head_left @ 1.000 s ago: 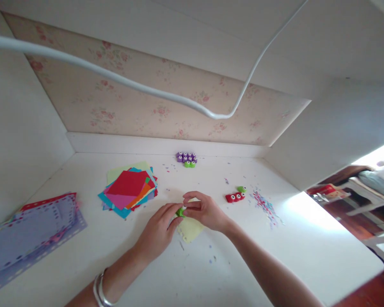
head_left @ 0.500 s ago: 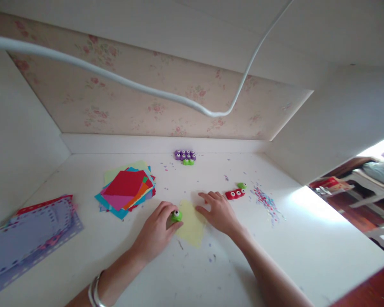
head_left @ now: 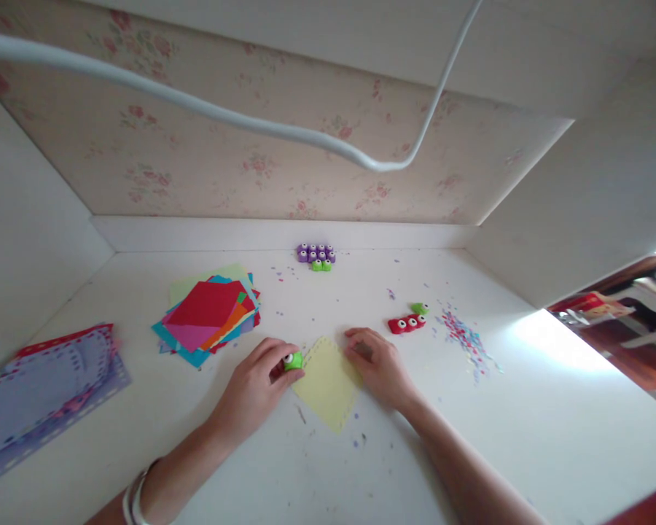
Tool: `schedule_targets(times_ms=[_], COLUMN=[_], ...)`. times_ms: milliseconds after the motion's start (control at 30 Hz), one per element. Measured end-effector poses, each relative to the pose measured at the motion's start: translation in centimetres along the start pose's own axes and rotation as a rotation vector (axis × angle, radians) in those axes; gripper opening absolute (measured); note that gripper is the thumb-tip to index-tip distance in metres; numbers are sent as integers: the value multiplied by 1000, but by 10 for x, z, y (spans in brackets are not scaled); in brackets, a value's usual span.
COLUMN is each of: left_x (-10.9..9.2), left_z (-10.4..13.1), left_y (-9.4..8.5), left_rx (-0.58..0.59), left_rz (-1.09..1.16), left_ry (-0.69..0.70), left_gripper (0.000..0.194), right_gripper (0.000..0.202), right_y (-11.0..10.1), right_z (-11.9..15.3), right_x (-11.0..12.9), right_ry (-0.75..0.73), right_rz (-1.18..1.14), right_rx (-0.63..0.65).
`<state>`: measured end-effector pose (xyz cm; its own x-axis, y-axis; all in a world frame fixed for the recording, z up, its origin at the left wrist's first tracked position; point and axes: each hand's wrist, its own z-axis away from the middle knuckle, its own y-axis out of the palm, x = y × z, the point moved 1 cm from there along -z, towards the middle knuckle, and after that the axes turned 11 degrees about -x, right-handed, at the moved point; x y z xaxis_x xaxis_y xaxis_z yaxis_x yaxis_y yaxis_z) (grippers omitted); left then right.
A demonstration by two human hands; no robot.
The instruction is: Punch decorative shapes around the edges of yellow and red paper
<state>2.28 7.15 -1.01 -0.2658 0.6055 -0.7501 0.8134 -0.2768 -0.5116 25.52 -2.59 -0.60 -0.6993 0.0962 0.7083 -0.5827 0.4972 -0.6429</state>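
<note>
Between the thumb and fingers of my left hand (head_left: 251, 390) is a small green craft punch (head_left: 294, 361) with a white-and-black button. It sits at the left edge of a pale yellow sheet of paper (head_left: 329, 386), which lies turned like a diamond. Small marks run along two of the sheet's edges. My right hand (head_left: 383, 370) has its thumb and fingers curled together on the sheet's right corner. Beyond that hand stand red craft punches (head_left: 407, 324) in a row, with another green punch (head_left: 419, 308) behind them.
Purple punches (head_left: 315, 254) and two green ones (head_left: 321, 266) stand at the back. Coloured paper sheets (head_left: 208, 313) are piled left of centre, with lilac cut-edged sheets (head_left: 44, 394) further left. Paper bits (head_left: 464, 335) lie heaped at right. A white cable (head_left: 284, 131) hangs in front.
My left hand has turned the green punch, so its button now faces left. My right hand has closed its fingers at the paper's right corner. The view has tipped slightly.
</note>
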Motion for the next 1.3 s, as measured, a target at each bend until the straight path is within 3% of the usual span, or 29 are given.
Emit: schedule_targets(times_ms=[100, 233, 333, 467, 633, 767, 833, 1000, 1133, 1300], left_x=[3, 4, 2, 0, -1, -2, -2, 0, 1, 1], left_z=[0, 0, -1, -2, -3, -2, -1, -2, -2, -3], left_y=[0, 1, 0, 0, -1, -2, -1, -1, 0, 0], left_rx=[1, -10, -9, 6, 6, 16, 20, 10, 7, -8], left_rz=[29, 51, 52, 54, 65, 64, 64, 49, 62, 63], left_ry=[-26, -47, -60, -79, -74, -78, -85, -60, -50, -74], left_gripper=[19, 21, 21, 20, 20, 21, 21, 23, 25, 27], right_gripper=[20, 68, 49, 19, 18, 22, 28, 29, 36, 49], right_y=[1, 2, 2, 1, 0, -3, -3, -2, 1, 4], right_z=[3, 9, 10, 7, 4, 4, 3, 1, 2, 8], right_x=[0, 5, 3, -1, 4, 7, 7, 6, 8, 14], right_ry=[42, -143, -243, -225, -102, 193, 305, 403, 547, 599], right_rz=[27, 173, 192, 129, 18, -108, -238, -368, -533, -634], right_rx=[-24, 24, 98, 41, -52, -183, -198, -206, -132, 10])
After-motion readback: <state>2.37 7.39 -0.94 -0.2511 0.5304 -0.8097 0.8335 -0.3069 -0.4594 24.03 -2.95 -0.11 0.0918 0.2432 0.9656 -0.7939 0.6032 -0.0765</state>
